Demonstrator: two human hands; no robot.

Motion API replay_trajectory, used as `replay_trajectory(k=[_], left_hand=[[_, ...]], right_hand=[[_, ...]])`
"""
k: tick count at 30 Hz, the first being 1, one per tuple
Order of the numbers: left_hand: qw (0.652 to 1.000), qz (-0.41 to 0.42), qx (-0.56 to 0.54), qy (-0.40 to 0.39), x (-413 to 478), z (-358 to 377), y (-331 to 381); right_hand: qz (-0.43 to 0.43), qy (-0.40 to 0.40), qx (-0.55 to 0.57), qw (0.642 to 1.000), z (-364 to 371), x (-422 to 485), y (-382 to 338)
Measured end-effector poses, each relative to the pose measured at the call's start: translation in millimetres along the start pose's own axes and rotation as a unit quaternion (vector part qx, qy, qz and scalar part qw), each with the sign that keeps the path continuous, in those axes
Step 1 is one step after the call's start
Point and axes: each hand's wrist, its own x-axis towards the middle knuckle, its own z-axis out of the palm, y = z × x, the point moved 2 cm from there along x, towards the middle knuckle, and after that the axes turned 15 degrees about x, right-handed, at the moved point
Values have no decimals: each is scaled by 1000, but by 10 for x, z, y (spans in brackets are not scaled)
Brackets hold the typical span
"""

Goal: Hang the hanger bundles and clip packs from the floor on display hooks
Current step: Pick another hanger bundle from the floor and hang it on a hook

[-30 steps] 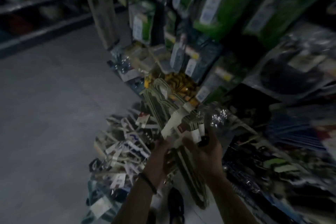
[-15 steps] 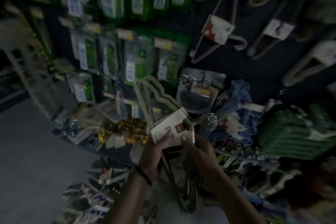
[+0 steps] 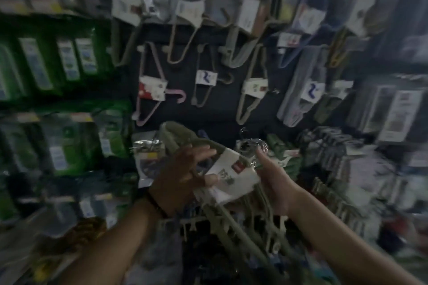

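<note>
In front of the display wall point(image 3: 231, 104): left hand point(image 3: 178, 176) and right hand point(image 3: 275, 183) both grip green hanger bundle point(image 3: 185, 139), fingers curled round it.

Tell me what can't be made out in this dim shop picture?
- Head view: print on the white label of the hanger bundle, smeared by motion blur.
- Left hand fingers: partly tucked behind that label.
- Right hand grip: hidden behind the bundle; whether it is closed is unclear.
- Hook tips holding the hung hangers: too dark and small.
- Green packs: cut by the left edge.
</note>
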Motion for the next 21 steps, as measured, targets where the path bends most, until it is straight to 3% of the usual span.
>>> replay_trajectory(k=[3,4,5,7,9,11,14,16,21], left_hand=[[992,119,36,-27,491,230,614],[994,108,33,-13,665,328,797],[998,59,22,17,830,438,986],[981,-127,-42,141,1043,647,1261],[957,-196,-66,202,1108,1010,1458],[954,-199,-168,147,1104,1464,1752],[881,-280,-382,-10,1310,1857,2430],[840,-302,-444,-82,1552,2082,2764],[812,-316,-480,-99,2003,2612,3064]], right_hand=[[-11,55,-76,996,-473,-246,-294],[-28,80,-97,992,-669,-323,-392],[-54,109,-97,988,-813,-433,-490],[-111,153,-63,980,-1050,-674,-699],[-159,177,-43,970,-1205,-996,-903],[-206,200,-19,958,-1459,-1242,-1075],[-244,221,6,944,-1788,-1559,-1294],[-251,230,-2,940,-1960,-1723,-1434],[-258,295,-142,909,-2427,-1924,-1836]])
